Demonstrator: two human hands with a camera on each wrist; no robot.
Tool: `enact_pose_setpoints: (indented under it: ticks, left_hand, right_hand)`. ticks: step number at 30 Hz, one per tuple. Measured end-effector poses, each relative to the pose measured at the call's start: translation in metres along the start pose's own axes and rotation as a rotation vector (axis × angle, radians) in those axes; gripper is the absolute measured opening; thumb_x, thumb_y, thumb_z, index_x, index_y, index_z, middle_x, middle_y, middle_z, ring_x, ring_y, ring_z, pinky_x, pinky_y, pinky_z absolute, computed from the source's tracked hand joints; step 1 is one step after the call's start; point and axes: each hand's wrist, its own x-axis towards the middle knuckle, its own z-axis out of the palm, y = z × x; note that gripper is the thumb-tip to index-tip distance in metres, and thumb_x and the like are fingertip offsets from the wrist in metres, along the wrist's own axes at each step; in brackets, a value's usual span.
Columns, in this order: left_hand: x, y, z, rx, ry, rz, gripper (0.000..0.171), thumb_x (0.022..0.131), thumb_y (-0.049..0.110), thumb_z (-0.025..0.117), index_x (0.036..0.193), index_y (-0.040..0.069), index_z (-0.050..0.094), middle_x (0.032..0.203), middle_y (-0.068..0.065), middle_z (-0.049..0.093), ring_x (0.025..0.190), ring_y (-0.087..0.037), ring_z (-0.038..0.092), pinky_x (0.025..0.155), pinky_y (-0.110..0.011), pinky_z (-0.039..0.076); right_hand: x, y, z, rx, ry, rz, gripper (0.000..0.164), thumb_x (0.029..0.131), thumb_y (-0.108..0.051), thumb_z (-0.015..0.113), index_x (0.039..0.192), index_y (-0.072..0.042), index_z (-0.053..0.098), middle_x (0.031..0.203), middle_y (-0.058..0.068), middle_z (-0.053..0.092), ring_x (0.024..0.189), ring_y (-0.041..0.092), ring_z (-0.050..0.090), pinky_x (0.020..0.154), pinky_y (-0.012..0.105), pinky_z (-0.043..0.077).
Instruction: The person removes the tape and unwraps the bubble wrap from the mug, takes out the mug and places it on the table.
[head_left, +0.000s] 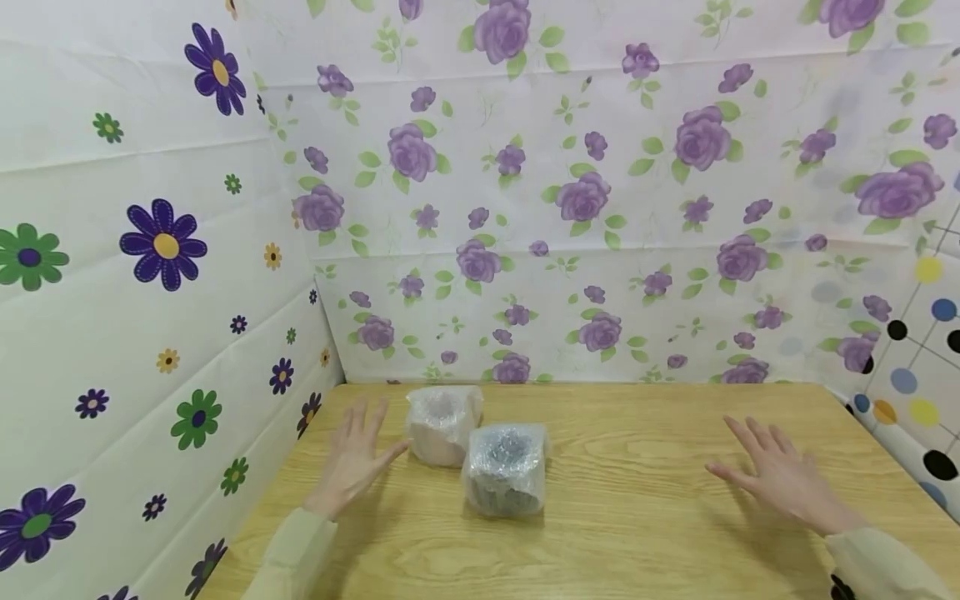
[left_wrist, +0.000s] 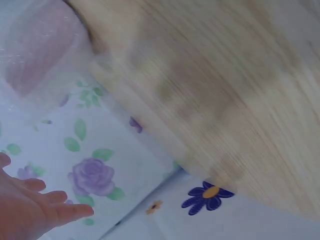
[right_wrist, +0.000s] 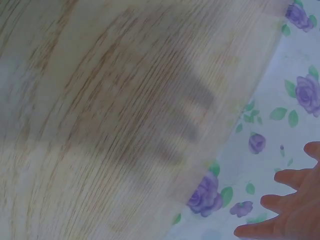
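at the bottom edge of the frame, wears pale sleeves point(head_left: 291, 554) on both forearms, cut off by the border. holds nothing in the left hand point(head_left: 348, 462), lower left of the frame: spreads straight fingers toward the top, stretches the thumb toward the left side of the paler package point(head_left: 441, 427); cannot tell in the head view whether touching or just beside. holds nothing in the right hand point(head_left: 783, 477) either, lower right of the frame: fans straight fingers toward the upper left, well apart from any package; casts a blurred finger-shaped shadow on the wood, mid-frame in the right wrist view.

lies in cloudy bubble wrap, left of lower centre, with pinkish contents: the paler package. sits at lower centre, nearer the camera and partly covering the first: the darker package point(head_left: 506, 471), also in bubble wrap, with blurred grey contents.

rests, with both, on the light wooden table point(head_left: 630, 525). hangs beyond: rose-printed cloth point(head_left: 540, 287) across the upper frame, daisy-printed cloth point(head_left: 82, 333) at left, dotted cloth point(head_left: 918, 342) at the right edge.
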Motion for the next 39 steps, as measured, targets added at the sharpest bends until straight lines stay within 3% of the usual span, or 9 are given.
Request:
enact_pose_setpoints:
  ticks: [4, 11, 18, 26, 29, 33, 39]
  left_hand:
    - [0.003, 0.013, -0.002, -0.046, 0.006, 0.045, 0.079, 0.086, 0.054, 0.051, 0.143, 0.007, 0.023, 0.144, -0.024, 0.007, 0.128, -0.044, 0.007, 0.096, -0.063, 0.01]
    - [0.012, 0.03, -0.003, -0.105, 0.071, 0.124, 0.077, 0.084, 0.051, 0.056, 0.145, 0.016, 0.021, 0.143, -0.023, 0.015, 0.126, -0.042, 0.019, 0.087, -0.066, 0.026]
    - [0.018, 0.046, 0.001, -0.226, 0.097, 0.198, 0.073, 0.082, 0.038, 0.065, 0.139, 0.006, 0.032, 0.133, -0.02, 0.032, 0.119, -0.036, 0.032, 0.091, -0.055, 0.032]
    - [0.018, 0.071, 0.007, -0.498, 0.089, 0.232, 0.054, 0.085, 0.028, 0.064, 0.129, 0.004, 0.042, 0.122, -0.014, 0.041, 0.104, -0.033, 0.045, 0.085, -0.049, 0.04]
    - [0.016, 0.077, 0.012, -0.61, 0.085, 0.235, 0.05, 0.084, 0.018, 0.065, 0.127, 0.004, 0.044, 0.119, -0.02, 0.042, 0.095, -0.036, 0.051, 0.08, -0.049, 0.044]
    - [0.01, 0.084, 0.016, -0.74, 0.079, 0.217, 0.049, 0.082, 0.005, 0.066, 0.125, 0.0, 0.045, 0.117, -0.026, 0.043, 0.098, -0.042, 0.048, 0.079, -0.053, 0.044]
    - [-0.002, 0.102, 0.005, -0.861, 0.06, 0.192, 0.045, 0.08, -0.002, 0.065, 0.121, -0.008, 0.046, 0.115, -0.029, 0.043, 0.1, -0.047, 0.044, 0.081, -0.058, 0.04]
  right_hand:
    - [0.001, -0.007, -0.002, 0.041, 0.004, -0.023, 0.085, 0.087, -0.054, 0.05, 0.146, -0.015, 0.004, 0.138, 0.034, 0.014, 0.118, 0.059, 0.011, 0.074, 0.078, 0.007]
    - [0.008, -0.015, -0.002, 0.078, 0.024, -0.063, 0.084, 0.087, -0.052, 0.051, 0.146, -0.011, 0.008, 0.137, 0.035, 0.018, 0.117, 0.059, 0.016, 0.079, 0.074, 0.013]
    - [0.019, -0.03, 0.008, 0.233, 0.02, -0.119, 0.081, 0.087, -0.046, 0.055, 0.145, -0.009, 0.012, 0.138, 0.031, 0.019, 0.119, 0.054, 0.018, 0.082, 0.072, 0.018]
    - [0.034, -0.061, 0.019, 0.574, -0.001, -0.226, 0.071, 0.088, -0.033, 0.059, 0.143, -0.008, 0.022, 0.139, 0.025, 0.023, 0.117, 0.047, 0.033, 0.088, 0.058, 0.034]
    - [0.038, -0.072, 0.025, 0.627, -0.002, -0.278, 0.068, 0.087, -0.029, 0.061, 0.141, -0.008, 0.026, 0.137, 0.025, 0.028, 0.114, 0.046, 0.038, 0.085, 0.05, 0.041]
    - [0.043, -0.083, 0.034, 0.67, -0.001, -0.315, 0.064, 0.086, -0.025, 0.062, 0.139, -0.008, 0.032, 0.132, 0.025, 0.036, 0.11, 0.044, 0.044, 0.079, 0.039, 0.047]
    - [0.049, -0.096, 0.044, 0.718, -0.003, -0.348, 0.057, 0.086, -0.02, 0.062, 0.135, -0.005, 0.038, 0.125, 0.023, 0.045, 0.103, 0.038, 0.051, 0.077, 0.034, 0.049]
